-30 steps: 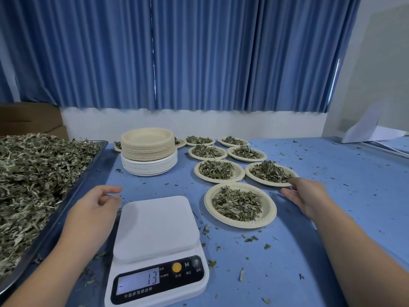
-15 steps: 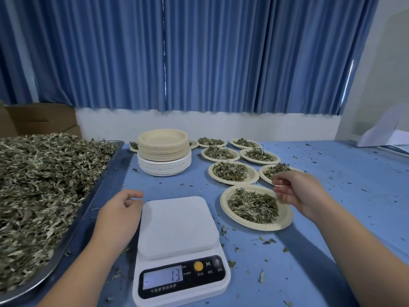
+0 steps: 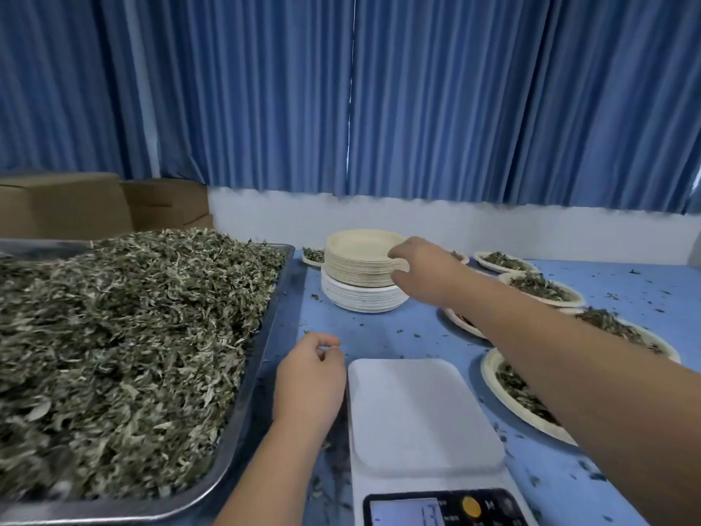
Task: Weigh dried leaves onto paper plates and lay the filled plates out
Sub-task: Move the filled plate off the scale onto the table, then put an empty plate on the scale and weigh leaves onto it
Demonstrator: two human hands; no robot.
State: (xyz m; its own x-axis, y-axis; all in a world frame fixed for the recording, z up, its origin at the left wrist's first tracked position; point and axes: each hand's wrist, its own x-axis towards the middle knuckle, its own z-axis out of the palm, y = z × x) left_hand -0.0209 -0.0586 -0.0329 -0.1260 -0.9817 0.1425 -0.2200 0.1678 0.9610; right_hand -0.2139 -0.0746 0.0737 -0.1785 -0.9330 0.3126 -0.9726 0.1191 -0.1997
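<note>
A stack of tan paper plates sits on a stack of white plates at the back of the blue table. My right hand reaches across to the tan stack, fingers over the top rim and thumb under its right edge, pinching it. My left hand rests loosely curled and holds nothing, between the metal tray heaped with dried leaves and the white scale. The scale's platform is bare. Several filled plates lie to the right; the nearest filled plate is partly under my forearm.
More filled plates run in rows toward the back right. Leaf crumbs are scattered over the table. Cardboard boxes stand behind the tray, and blue curtains hang above a white wall strip.
My right hand left the filled plates on the right and moved left and back to the plate stack. The view swung left. My left hand stayed beside the scale.
</note>
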